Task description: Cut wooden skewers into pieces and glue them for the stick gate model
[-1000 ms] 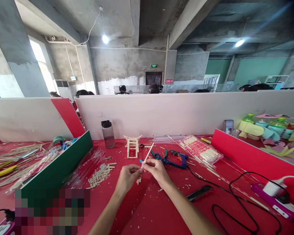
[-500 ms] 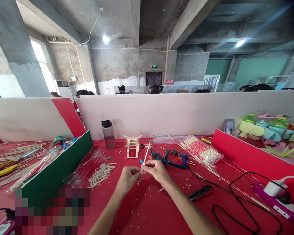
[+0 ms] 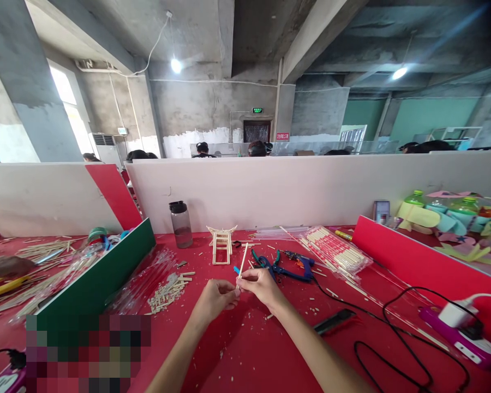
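Observation:
My right hand (image 3: 261,285) pinches a thin wooden stick (image 3: 244,258) that points up and slightly right. At its lower end are the closed fingertips of my left hand (image 3: 217,297), which hide the very tip. Just beyond my hands a small frame built of wooden sticks (image 3: 221,248) stands on the red tabletop (image 3: 237,349). Blue-handled pliers (image 3: 276,267) and a blue glue gun (image 3: 305,266) lie to the right of my right hand. A pile of short cut stick pieces (image 3: 167,293) is left of my left hand.
A water bottle (image 3: 181,225) stands by the white partition (image 3: 311,191). Packed sticks (image 3: 337,248), a black-handled cutter (image 3: 335,322), a loose black cable (image 3: 387,305) and a purple power strip (image 3: 462,338) lie right. A green divider (image 3: 102,270) is left; another person's hand (image 3: 10,267) is beyond it.
The stick's upper end has shifted slightly left, and it stands a little more upright. Another person's hand has come into view at the far left.

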The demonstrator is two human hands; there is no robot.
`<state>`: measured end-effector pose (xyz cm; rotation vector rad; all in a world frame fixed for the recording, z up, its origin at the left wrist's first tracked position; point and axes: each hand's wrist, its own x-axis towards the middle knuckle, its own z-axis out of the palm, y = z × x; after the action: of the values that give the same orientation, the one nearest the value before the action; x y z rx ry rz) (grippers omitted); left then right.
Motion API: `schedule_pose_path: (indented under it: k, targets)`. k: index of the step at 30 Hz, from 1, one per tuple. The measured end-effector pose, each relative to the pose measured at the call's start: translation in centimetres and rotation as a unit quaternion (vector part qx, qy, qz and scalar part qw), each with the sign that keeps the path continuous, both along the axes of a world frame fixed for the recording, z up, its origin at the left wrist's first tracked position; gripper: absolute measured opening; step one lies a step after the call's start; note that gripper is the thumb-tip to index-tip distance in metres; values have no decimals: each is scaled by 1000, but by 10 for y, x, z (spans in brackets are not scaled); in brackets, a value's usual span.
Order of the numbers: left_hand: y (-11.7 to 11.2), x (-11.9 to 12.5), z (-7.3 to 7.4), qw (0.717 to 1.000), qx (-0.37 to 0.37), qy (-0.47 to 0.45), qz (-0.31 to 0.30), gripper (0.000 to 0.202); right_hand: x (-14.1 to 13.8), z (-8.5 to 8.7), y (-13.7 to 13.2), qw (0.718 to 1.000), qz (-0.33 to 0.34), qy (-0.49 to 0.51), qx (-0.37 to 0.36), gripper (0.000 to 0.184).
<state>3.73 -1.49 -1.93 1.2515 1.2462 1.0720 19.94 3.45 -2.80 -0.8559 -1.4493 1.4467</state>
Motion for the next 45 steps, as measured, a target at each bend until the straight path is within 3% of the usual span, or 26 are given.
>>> schedule_pose_path:
  k: [5, 21, 28, 45]
  targets:
    - [1, -3, 3, 999, 42, -12, -10, 50, -1, 3, -4, 1000, 1, 7, -20, 37]
    - [-3, 2, 10, 999, -8, -38, -3, 46, 3, 6, -7, 996, 26, 17, -83, 42]
    - [2, 1, 2, 999, -16, -32, 18, 43, 0, 5, -7, 997, 24, 10, -71, 40]
    - [0, -4, 4, 999, -29, -23, -2, 44, -6, -9, 0, 999, -25, -20, 16, 35]
